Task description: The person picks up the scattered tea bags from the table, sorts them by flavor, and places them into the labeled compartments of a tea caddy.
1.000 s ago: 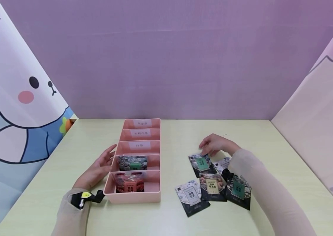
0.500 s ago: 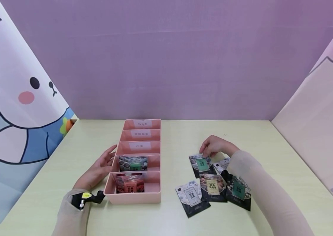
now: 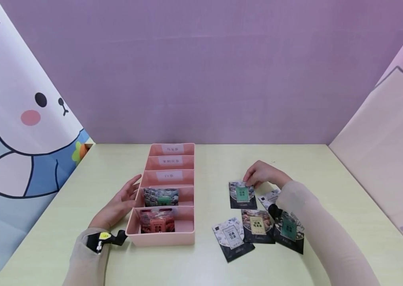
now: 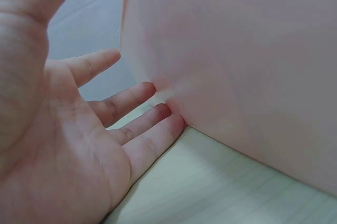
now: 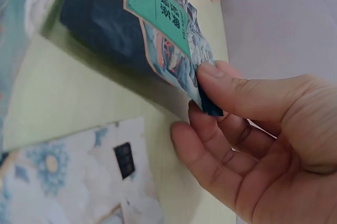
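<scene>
My right hand point(image 3: 265, 174) pinches the upper corner of a tea sachet point(image 3: 242, 195) with a green label. In the right wrist view that sachet point(image 5: 158, 29) is tilted up off the table between thumb and fingers. My left hand point(image 3: 120, 200) lies against the left side of a long pink divided box point(image 3: 162, 240). The left wrist view has the fingers straight, their tips at the foot of the box wall point(image 4: 253, 77). Inside the box, a red sachet point(image 3: 157, 221) stands in the nearest compartment and a green-labelled sachet point(image 3: 161, 197) in the one behind.
On the table lie a white sachet point(image 3: 232, 238), a sachet with a cream label point(image 3: 257, 226), a dark green-labelled sachet point(image 3: 289, 232) and a partly covered pale sachet point(image 3: 269, 198). The box's three far compartments bear paper labels point(image 3: 169, 175). A purple panel point(image 3: 208, 79) stands behind the table.
The green-labelled sachet in my right hand has lifted slightly and straightened, coming away from the cream-labelled one. My left hand and the box have stayed in place.
</scene>
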`<state>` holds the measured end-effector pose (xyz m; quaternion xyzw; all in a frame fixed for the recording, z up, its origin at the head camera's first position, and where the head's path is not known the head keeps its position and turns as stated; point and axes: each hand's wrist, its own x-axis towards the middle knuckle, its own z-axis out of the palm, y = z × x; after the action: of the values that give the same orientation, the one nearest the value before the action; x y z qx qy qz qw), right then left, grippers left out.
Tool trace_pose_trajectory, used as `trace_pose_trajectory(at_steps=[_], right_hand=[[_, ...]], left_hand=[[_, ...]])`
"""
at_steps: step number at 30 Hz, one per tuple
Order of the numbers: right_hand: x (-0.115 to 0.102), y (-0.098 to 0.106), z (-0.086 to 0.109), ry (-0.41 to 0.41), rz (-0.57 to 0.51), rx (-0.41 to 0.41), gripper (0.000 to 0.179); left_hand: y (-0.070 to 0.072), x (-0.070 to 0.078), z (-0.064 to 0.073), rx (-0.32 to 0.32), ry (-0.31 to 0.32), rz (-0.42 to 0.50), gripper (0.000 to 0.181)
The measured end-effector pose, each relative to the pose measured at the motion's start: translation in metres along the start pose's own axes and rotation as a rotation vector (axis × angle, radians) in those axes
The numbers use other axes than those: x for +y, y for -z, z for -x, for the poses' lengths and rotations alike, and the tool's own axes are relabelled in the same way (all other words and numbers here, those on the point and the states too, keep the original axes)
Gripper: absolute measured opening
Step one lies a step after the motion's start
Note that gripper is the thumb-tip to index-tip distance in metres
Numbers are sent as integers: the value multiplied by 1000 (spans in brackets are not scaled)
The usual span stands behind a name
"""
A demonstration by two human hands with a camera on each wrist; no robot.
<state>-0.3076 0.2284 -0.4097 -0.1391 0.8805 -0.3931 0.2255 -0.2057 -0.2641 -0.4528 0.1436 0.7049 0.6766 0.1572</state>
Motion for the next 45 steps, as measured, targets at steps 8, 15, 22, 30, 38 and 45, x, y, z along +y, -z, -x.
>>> trace_pose_trajectory(at_steps=[8,15,22,30,38,45], right_hand=[[2,6,0,20,-83,-9,9],[-2,9,1,43,-101,14,7],[-9,13,4,74,-111,35,8],[-17,20,5,83,-142,71,12],[-31,28,3,87,-177,108,16],[-42,31,5,103,-205,126,17]], left_hand=[[2,-4,-1,5,3,1,81],[2,-5,-2,7,8,-1,81],[3,-5,-2,3,7,6,80],[4,-7,-2,0,-1,1,81],[3,-6,-2,9,0,-8,82],[3,-6,-2,14,7,-9,82]])
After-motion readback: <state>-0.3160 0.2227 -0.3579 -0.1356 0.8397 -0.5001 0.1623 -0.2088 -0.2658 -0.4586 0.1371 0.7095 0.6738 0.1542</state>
